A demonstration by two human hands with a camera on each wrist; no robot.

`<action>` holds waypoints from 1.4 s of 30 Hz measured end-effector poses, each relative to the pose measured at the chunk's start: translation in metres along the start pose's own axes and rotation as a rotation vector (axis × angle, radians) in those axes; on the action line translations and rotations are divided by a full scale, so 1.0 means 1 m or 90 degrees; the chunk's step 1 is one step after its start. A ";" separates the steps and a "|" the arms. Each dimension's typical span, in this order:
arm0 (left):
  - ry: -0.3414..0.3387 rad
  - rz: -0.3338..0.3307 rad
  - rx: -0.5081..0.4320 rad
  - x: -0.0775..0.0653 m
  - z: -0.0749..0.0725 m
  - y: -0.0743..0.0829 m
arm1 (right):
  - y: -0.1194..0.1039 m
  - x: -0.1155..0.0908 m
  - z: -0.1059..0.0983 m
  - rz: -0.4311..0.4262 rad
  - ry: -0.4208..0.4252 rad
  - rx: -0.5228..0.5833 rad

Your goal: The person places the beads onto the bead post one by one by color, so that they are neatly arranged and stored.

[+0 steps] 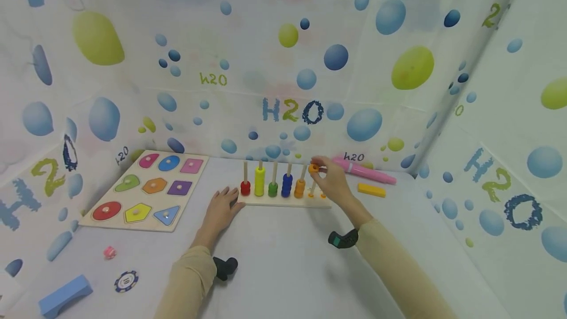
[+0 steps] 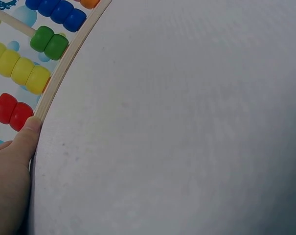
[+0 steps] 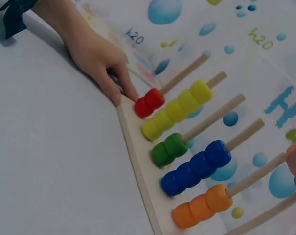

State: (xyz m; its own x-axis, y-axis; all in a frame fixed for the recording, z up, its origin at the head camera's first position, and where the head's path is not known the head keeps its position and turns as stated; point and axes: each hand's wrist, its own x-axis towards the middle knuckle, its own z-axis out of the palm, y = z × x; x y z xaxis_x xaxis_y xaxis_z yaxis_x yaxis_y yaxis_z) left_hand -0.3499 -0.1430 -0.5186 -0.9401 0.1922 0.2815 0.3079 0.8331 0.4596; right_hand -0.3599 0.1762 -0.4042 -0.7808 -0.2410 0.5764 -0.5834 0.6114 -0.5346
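Note:
A wooden peg board (image 1: 283, 202) stands upright on the table, with stacks of red (image 1: 245, 188), yellow (image 1: 259, 182), green (image 1: 272, 189), blue (image 1: 287, 185) and orange beads (image 1: 299, 189) on its pegs. My left hand (image 1: 220, 209) holds the board's left end, thumb at the front corner and fingers behind, beside the red beads (image 3: 149, 103). With thumb and fingertips, my right hand (image 1: 332, 179) pinches a loose orange bead (image 1: 314, 168) up near the peg tops. In the right wrist view this bead (image 3: 295, 157) overlaps the tip of the orange stack's peg.
Behind the right hand lie a pink marker-like tube (image 1: 367, 171) and a yellow block (image 1: 371, 190). A shape puzzle board (image 1: 177, 201) lies at the left. Nearer are a pink die (image 1: 110, 252), a poker chip (image 1: 126, 281) and a blue block (image 1: 66, 295). Patterned cloth (image 1: 266, 63) surrounds the table.

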 end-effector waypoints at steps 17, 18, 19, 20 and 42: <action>-0.002 -0.009 0.002 0.001 0.001 0.000 | -0.012 0.021 0.013 0.038 -0.026 -0.068; -0.001 -0.006 0.003 0.001 0.001 0.000 | -0.012 0.021 0.012 0.035 -0.021 -0.061; -0.001 -0.006 0.003 0.001 0.000 0.001 | -0.012 0.021 0.012 0.032 -0.016 -0.057; -0.002 -0.007 0.001 0.001 0.000 0.001 | -0.011 0.020 0.011 0.029 -0.012 -0.051; -0.006 -0.002 0.012 0.000 -0.003 0.003 | 0.031 -0.041 -0.009 0.021 -0.018 0.081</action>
State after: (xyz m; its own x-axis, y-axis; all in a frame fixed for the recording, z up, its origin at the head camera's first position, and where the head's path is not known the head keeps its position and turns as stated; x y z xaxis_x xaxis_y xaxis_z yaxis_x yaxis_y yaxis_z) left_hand -0.3483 -0.1418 -0.5150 -0.9426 0.1935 0.2721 0.3015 0.8436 0.4444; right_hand -0.3436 0.2124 -0.4388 -0.8053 -0.2448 0.5400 -0.5793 0.5189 -0.6287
